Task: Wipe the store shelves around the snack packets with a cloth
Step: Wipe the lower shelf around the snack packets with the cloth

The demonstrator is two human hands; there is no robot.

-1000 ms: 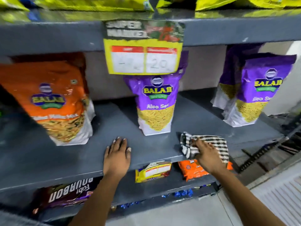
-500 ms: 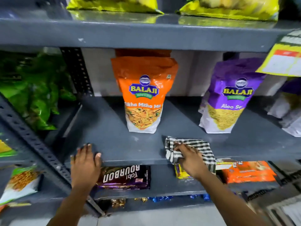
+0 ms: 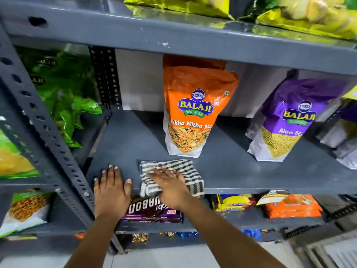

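Observation:
A black-and-white striped cloth (image 3: 183, 169) lies flat on the grey middle shelf (image 3: 231, 171), near its front edge. My right hand (image 3: 170, 188) presses down on the cloth with its fingers spread. My left hand (image 3: 111, 188) rests flat on the bare shelf just left of the cloth, holding nothing. An orange Balaji snack packet (image 3: 193, 111) stands upright just behind the cloth. A purple Aloo Sev packet (image 3: 286, 120) stands further right on the same shelf.
A perforated grey upright (image 3: 50, 144) bounds the shelf on the left, with green packets (image 3: 65, 97) beyond it. Yellow packets (image 3: 289, 14) sit on the shelf above. A Bourbon biscuit pack (image 3: 152, 211) and orange and yellow packs (image 3: 289, 206) lie on the shelf below.
The cloth and my right hand have slid left along the shelf, from in front of the purple packet to in front of the orange one. My left hand and the view shifted left too.

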